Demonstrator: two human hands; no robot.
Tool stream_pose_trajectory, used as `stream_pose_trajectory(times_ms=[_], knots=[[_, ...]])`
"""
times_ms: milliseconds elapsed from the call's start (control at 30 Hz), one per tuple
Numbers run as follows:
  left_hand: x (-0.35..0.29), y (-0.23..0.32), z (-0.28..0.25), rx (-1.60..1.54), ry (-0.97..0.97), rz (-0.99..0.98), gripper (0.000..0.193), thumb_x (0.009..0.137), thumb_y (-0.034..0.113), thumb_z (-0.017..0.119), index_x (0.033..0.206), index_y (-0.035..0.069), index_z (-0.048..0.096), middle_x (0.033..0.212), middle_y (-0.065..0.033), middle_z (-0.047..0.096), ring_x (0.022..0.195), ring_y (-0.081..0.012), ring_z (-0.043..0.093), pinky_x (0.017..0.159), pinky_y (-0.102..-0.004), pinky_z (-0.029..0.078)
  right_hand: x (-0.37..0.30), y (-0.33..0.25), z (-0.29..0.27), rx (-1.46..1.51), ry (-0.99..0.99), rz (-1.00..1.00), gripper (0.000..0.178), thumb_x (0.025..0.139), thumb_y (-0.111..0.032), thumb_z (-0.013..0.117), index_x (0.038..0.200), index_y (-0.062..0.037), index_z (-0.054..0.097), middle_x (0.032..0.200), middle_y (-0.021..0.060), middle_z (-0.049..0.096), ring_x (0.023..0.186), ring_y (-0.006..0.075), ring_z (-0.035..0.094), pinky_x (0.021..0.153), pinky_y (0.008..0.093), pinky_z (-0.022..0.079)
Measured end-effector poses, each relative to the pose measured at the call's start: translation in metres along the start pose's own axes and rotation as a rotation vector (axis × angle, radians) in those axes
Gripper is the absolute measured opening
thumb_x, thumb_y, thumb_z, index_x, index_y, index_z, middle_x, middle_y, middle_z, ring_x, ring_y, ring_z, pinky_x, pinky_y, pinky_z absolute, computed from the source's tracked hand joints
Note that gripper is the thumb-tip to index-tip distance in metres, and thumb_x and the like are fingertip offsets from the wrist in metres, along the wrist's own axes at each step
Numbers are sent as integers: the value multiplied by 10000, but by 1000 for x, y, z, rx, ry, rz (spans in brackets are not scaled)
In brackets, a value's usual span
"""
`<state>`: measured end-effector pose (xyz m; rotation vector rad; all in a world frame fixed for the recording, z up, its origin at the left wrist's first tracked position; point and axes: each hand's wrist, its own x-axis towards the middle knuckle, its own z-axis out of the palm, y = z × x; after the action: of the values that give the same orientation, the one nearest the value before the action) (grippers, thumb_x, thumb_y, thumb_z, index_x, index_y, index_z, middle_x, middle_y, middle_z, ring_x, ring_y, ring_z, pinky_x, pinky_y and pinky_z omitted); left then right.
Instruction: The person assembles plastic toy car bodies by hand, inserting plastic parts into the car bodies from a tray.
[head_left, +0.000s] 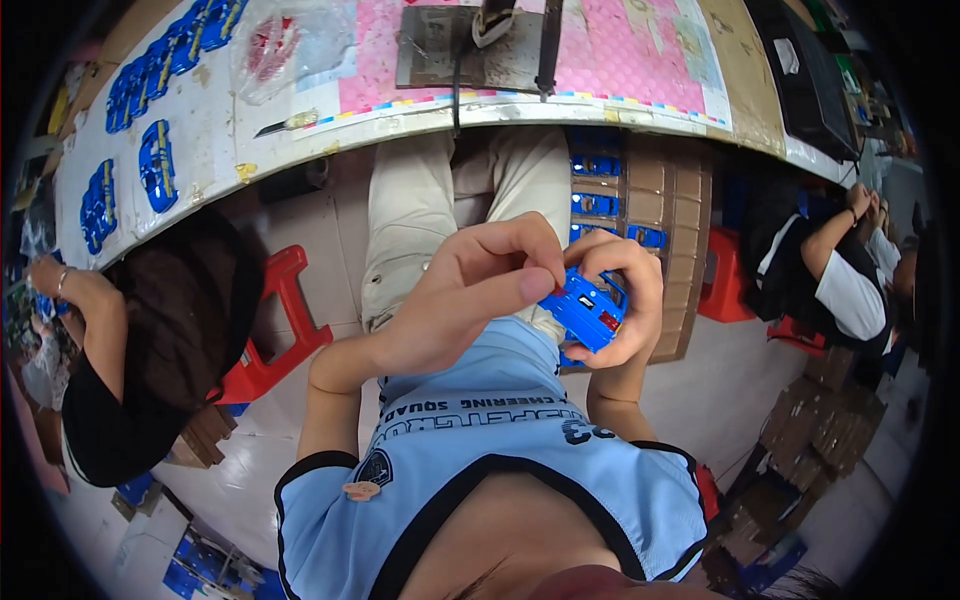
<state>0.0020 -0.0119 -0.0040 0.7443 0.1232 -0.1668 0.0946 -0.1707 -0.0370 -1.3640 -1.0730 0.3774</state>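
Note:
My right hand (641,290) is wrapped round a blue plastic toy car body (588,312), holding it above my lap. The car is tilted, with a small red patch and a white mark on the face turned up. My left hand (480,275) is at the car's left edge, its thumb and forefinger pinched together. A speck of red shows by those fingertips, but what they hold, if anything, is too small to name. Beyond my right hand is a brown compartment tray (672,190) with several blue car bodies (596,205) in it.
Ahead is a worktable (215,150) bearing rows of blue car bodies (150,85), a clear plastic bag (292,50), a cutter knife (290,123) and a metal stand (485,55). Red stools (285,330) and seated people are on both sides. Cardboard (815,430) is stacked at the right.

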Motion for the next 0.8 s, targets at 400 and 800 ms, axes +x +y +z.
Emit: stream_pose_trajectory(times_ms=[400, 800], knots=[[0, -23, -12, -134, -68, -40, 138, 820, 182, 568, 831, 45, 556, 811, 13, 511, 788, -56, 461, 741, -212, 358, -7, -6, 4, -113, 25, -30, 519, 470, -308, 735, 832, -17, 504, 735, 135, 565, 614, 256, 574, 553, 290, 447], [2, -4, -16, 87, -83, -174, 208, 748, 234, 617, 722, 41, 542, 772, -23, 458, 728, -106, 431, 667, -215, 332, -2, -20, 7, -309, 70, -29, 474, 444, -290, 731, 774, -36, 504, 687, 123, 566, 569, 234, 567, 539, 272, 437]])
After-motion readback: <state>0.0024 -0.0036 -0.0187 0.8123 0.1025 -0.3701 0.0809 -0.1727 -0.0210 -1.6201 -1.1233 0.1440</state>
